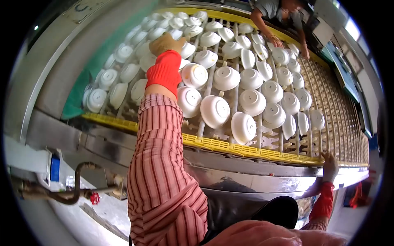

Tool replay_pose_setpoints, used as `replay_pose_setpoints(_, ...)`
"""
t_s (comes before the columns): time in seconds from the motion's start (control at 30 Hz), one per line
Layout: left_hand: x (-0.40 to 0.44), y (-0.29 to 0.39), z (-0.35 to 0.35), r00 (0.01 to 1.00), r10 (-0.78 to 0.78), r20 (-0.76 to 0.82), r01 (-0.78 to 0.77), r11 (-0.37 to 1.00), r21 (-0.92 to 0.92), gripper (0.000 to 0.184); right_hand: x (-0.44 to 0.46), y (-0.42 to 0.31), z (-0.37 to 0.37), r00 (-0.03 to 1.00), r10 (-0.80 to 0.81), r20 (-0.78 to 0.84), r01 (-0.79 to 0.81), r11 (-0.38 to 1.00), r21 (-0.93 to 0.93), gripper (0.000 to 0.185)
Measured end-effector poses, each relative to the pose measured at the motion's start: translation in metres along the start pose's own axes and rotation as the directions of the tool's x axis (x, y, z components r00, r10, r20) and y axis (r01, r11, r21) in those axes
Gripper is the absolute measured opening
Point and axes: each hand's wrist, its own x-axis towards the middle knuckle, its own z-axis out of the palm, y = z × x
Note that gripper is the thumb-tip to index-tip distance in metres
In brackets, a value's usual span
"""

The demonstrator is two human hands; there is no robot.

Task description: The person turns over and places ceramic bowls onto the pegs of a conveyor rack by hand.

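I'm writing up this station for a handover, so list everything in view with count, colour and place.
Bowls: several dozen, too crowded to count; white; on the rack
Pegged rack: one, tan, across the middle
Edge strips: two, yellow, along its near and far sides
Curtain: one, green, left end
Pipe: one bent length, brownish, lower left
Valve handle: one, red, lower left
Black object: one, black, bottom middle; identity unclear
Co-worker's hands: two, grey clothing above, far side
Left hand: one, red cuff, among bowls; grip unclear
Right hand: one, red cuff, at the near strip's right end
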Motion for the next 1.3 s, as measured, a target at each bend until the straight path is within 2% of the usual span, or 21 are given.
replay_pose_setpoints(0.07,0.016,0.002,0.007,1.000,-0.010,0.023,0.010,1.000,0.012,0.083,0.000,0.021,0.011,0.999,0.046,-0.006,-0.046,0.999,0.017,0.038)
replay_pose_setpoints(0.1,0.023,0.005,0.011,0.999,-0.043,0.024,0.042,0.997,0.069,0.078,0.002,0.019,0.006,0.981,0.169,0.093,-0.167,0.985,-0.034,0.041)
replay_pose_setpoints(0.13,0.028,0.004,0.014,0.998,-0.065,0.011,0.065,0.996,0.062,0.080,0.001,0.015,0.004,0.981,0.183,0.056,-0.183,0.983,-0.009,0.042)
replay_pose_setpoints(0.2,0.039,-0.006,0.026,0.998,-0.045,0.032,0.044,0.998,0.049,0.080,0.000,0.016,0.004,0.962,0.257,0.092,-0.254,0.966,-0.050,0.043)
replay_pose_setpoints(0.27,0.049,-0.015,0.042,1.000,0.006,-0.006,-0.005,0.994,0.107,0.081,-0.003,0.014,0.002,0.971,0.219,0.097,-0.207,0.970,-0.124,0.044)
replay_pose_setpoints(0.33,0.051,-0.014,0.048,1.000,-0.011,-0.009,0.012,0.993,0.115,0.065,-0.003,0.018,0.001,0.957,0.245,0.152,-0.220,0.962,-0.162,0.048)
replay_pose_setpoints(0.4,0.072,-0.021,0.057,1.000,-0.021,-0.005,0.021,0.994,0.104,0.054,-0.011,0.030,0.005,0.961,0.247,0.122,-0.229,0.962,-0.149,0.048)
replay_pose_setpoints(0.43,0.088,-0.029,0.068,1.000,-0.019,-0.024,0.022,0.993,0.120,0.043,-0.015,0.026,0.000,0.951,0.268,0.154,-0.248,0.959,-0.134,0.048)
replay_pose_setpoints(0.53,0.108,-0.054,0.072,0.958,0.276,-0.074,-0.262,0.951,0.165,0.049,-0.022,-0.004,-0.011,0.930,0.288,0.227,-0.280,0.958,-0.069,0.048)
replay_pose_setpoints(0.63,0.133,-0.087,0.099,0.897,0.424,0.126,-0.441,0.879,0.182,0.060,-0.023,-0.018,-0.017,0.941,0.265,0.212,-0.269,0.963,-0.009,0.046)
replay_pose_setpoints(0.7,0.106,-0.089,0.067,0.809,0.527,0.259,-0.586,0.757,0.289,0.061,-0.028,-0.024,-0.012,0.948,0.241,0.209,-0.247,0.969,0.003,0.045)
replay_pose_setpoints(0.8,0.106,-0.081,0.034,0.712,0.455,0.534,-0.645,0.725,0.242,0.051,-0.035,-0.065,-0.026,0.959,0.213,0.189,-0.230,0.970,0.072,0.042)
replay_pose_setpoints(0.87,0.130,-0.101,0.056,0.582,0.524,0.622,-0.811,0.428,0.398,0.046,-0.044,-0.086,-0.028,0.979,0.146,0.142,-0.160,0.983,0.090,0.042)
replay_pose_setpoints(0.9,0.129,-0.099,0.052,0.591,0.533,0.605,-0.806,0.415,0.423,0.043,-0.049,-0.090,-0.024,0.992,0.078,0.098,-0.089,0.989,0.114,0.040)
replay_pose_setpoints(0.93,0.129,-0.096,0.048,0.601,0.542,0.588,-0.799,0.402,0.447,0.041,-0.053,-0.106,-0.028,0.987,0.100,0.122,-0.121,0.978,0.172,0.040)
replay_pose_setpoints(1.0,0.070,-0.075,0.031,0.756,0.510,0.411,-0.646,0.683,0.342,0.036,-0.054,-0.158,-0.055,0.974,0.149,0.171,-0.191,0.945,0.264,0.038)
replay_pose_setpoints(1.1,0.013,-0.021,0.016,0.629,0.596,0.499,-0.771,0.560,0.304,0.034,-0.058,-0.172,-0.052,0.987,0.100,0.124,-0.128,0.961,0.244,0.038)
replay_pose_setpoints(1.17,-0.062,0.030,-0.029,0.441,0.730,0.522,-0.896,0.390,0.211,0.033,-0.058,-0.185,-0.058,0.985,0.099,0.143,-0.133,0.959,0.250,0.038)
replay_pose_setpoints(1.2,-0.113,0.054,-0.072,0.347,0.810,0.473,-0.933,0.351,0.083,0.034,-0.058,-0.188,-0.061,0.977,0.115,0.178,-0.159,0.953,0.259,0.039)
replay_pose_setpoints(1.23,-0.145,0.069,-0.082,0.247,0.883,0.399,-0.966,0.255,0.036,0.038,-0.060,-0.181,-0.050,0.995,0.036,0.094,-0.062,0.958,0.281,0.039)
replay_pose_setpoints(1.3,-0.193,0.086,-0.082,-0.101,0.987,0.129,-0.970,-0.069,-0.232,0.034,-0.058,-0.202,-0.063,0.986,0.044,0.161,-0.093,0.945,0.313,0.038)
